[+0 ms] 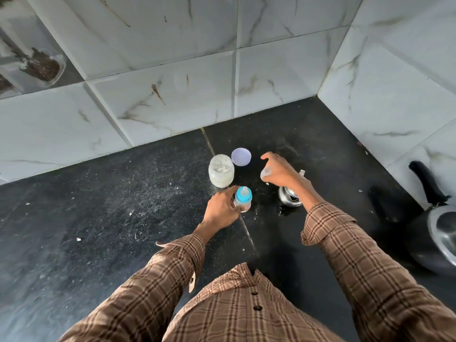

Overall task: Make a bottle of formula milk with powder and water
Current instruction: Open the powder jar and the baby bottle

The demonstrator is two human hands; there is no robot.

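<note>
Holding the baby bottle, cap in the other hand

The left hand [222,208] gripped the baby bottle [243,198] on the tabletop [123,206]. The right hand [281,170] pinched a clear cap [266,173]. The powder jar [221,174] stood just beyond the left hand. Keeping the bottle steady and upright would help.

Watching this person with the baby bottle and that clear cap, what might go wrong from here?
Three risks, as I judge it. The powder jar stands open beside its lid, so a passing sleeve might tip it. The right hand holds a small clear cap directly above the steel kettle, where it could drop. The left hand grips only the baby bottle from one side, so capping it may push it over.
</note>
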